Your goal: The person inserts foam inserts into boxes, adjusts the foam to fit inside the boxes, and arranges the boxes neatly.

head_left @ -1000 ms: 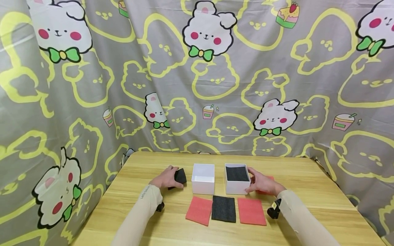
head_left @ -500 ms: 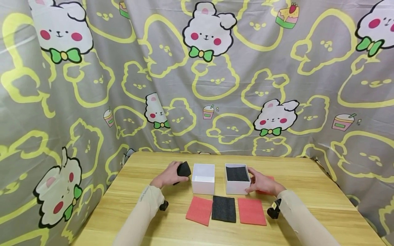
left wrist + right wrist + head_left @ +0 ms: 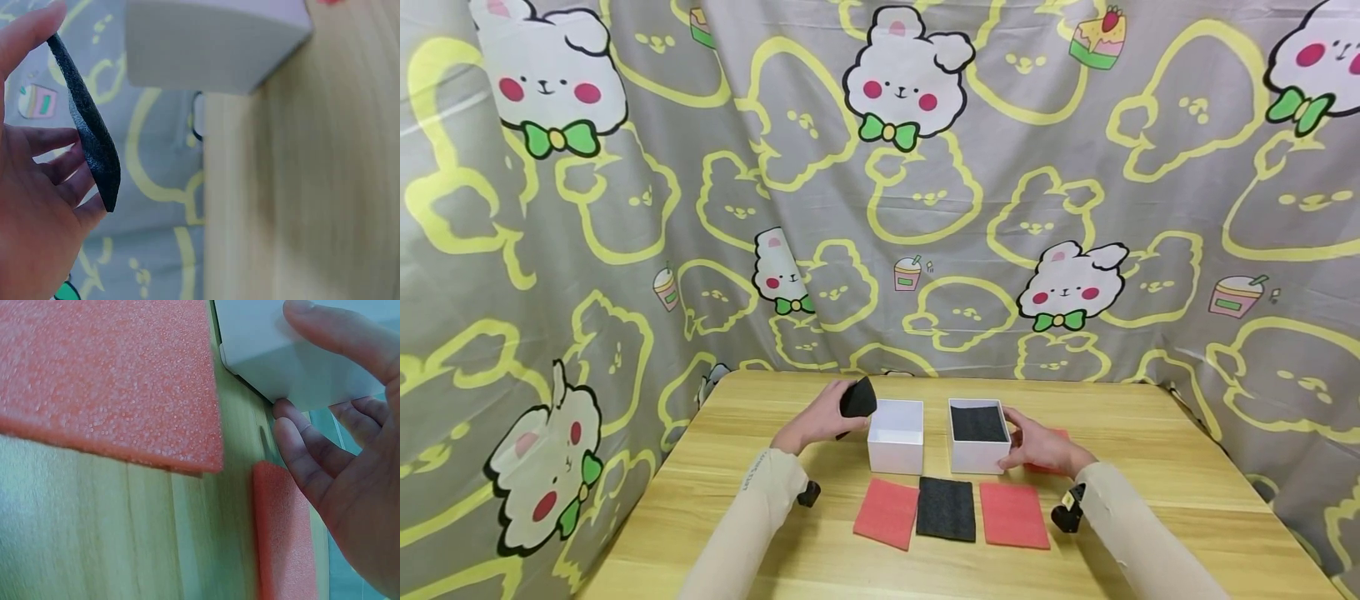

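The place is a curtained-off corner; the wider room is hidden, so whether it belongs to a home or a studio cannot be told. Grey-and-yellow fabric [image 3: 992, 250] printed with cartoon rabbits [image 3: 906, 75] and drink cups [image 3: 907, 275] hangs in soft folds behind and beside a wood-grain surface [image 3: 1180, 467].

I'm counting two white boxes [image 3: 896, 458]. Relative to the right box [image 3: 979, 458], I'm seeing three black sheets [image 3: 946, 509], one inside, one in front, one left, and three red sheets [image 3: 1015, 516], two in front, one right.
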`<state>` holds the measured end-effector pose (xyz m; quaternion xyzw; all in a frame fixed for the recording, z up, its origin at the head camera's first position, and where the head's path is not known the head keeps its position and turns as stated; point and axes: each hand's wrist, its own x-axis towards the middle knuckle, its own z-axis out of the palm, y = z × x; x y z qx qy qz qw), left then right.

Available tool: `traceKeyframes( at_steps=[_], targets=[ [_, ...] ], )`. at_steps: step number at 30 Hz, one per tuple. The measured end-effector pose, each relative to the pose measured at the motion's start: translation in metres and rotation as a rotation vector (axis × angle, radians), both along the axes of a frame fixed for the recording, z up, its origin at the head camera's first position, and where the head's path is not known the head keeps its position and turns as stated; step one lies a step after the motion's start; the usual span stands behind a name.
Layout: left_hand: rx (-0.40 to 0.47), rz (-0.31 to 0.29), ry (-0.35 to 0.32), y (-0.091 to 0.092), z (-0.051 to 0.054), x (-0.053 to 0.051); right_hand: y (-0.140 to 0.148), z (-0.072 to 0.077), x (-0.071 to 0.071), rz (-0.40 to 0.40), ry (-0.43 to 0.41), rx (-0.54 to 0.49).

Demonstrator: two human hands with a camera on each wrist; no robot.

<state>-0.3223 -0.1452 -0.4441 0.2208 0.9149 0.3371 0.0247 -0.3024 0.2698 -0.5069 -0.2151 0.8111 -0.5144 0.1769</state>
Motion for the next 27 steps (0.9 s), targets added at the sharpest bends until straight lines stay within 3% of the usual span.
traceKeyframes(
  at_steps=[10,18,27],
  targets=[
    [-0.032,-0.055,0.035,0.021,0.023,0.004,0.0,0.001,0.0,-0.014,-0.005,0.013],
    [-0.052,-0.131,0.047,0.038,0.031,0.007,0.0,0.001,0.0,-0.009,-0.015,0.004],
    [-0.087,-0.205,0.104,0.06,0.041,0.009,-0.001,-0.001,-0.001,-0.009,-0.004,0.0]
  ],
)
